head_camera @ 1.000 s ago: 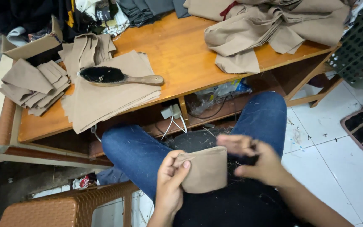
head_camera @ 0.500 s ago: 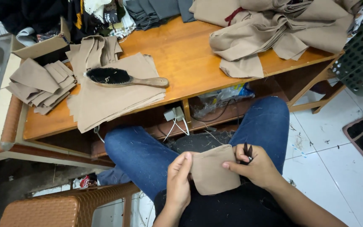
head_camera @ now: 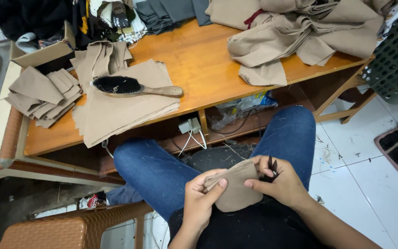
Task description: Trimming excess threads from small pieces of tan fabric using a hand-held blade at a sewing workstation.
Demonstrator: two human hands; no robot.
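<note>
Tan fabric piece (head_camera: 237,191), just one, lies over the lap between two hands, left hand (head_camera: 199,200) pinching its near-left edge and right hand (head_camera: 282,182) pinching its right edge beside small dark snips (head_camera: 271,167), while one wooden brush (head_camera: 132,86) rests on far cut pieces (head_camera: 125,108).

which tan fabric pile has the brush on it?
The flat stack of tan panels at the table's front left: the wooden brush lies across its top. The folded pile left of it and the heap at right carry nothing.
</note>
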